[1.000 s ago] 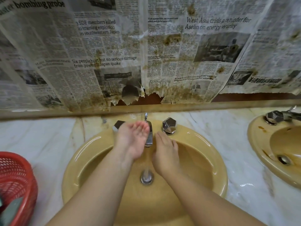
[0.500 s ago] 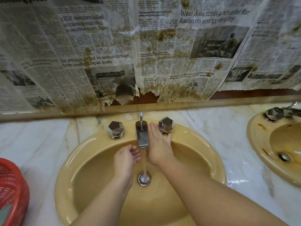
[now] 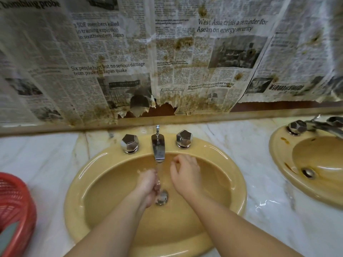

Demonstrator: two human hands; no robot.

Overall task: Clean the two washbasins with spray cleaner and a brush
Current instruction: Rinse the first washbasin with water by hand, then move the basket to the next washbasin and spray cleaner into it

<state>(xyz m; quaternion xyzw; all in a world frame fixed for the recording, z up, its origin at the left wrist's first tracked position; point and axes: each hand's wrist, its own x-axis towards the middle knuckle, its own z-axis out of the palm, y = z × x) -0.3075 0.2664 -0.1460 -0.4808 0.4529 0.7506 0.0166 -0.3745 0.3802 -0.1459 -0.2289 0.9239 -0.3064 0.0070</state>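
Lower centre of the frame: two bare forearms reaching into the near washbasin (image 3: 78, 210), mustard-yellow, set in a wet marble counter (image 3: 278, 229). Left hand (image 3: 148, 184) cupped loosely under the running stream, grasping nothing. Right hand (image 3: 185, 173) just beside the stream, fingers loosely curled, likewise empty. Water falling from the chrome spout (image 3: 158, 148) to the drain (image 3: 161, 197). Two faceted chrome taps (image 3: 129, 143) flanking the spout at the basin's back rim.

At lower left, cut by the frame edge, a red basket (image 3: 20, 210) with something grey inside, too cropped to identify. No spray cleaner and no brush in view anywhere.

At right edge, the second washbasin (image 3: 282, 164), brown stains on its rim and bowl.

Judged from this: near basin looking rinsed and glossy, hands apparently being washed; second basin seemingly not yet done, so roughly half the job left.

Across the upper frame, stained and torn newspaper (image 3: 111, 52) covering the wall. Legible headlines: "SDF members killed in training explosion in southwestern Japan", "Six people hurt but no serious damage from powerful Japan quake", "West Asia crisis a reminder for Asean on energy security"; upper left, partly cut, "bombing probe". Smaller print unreadable.
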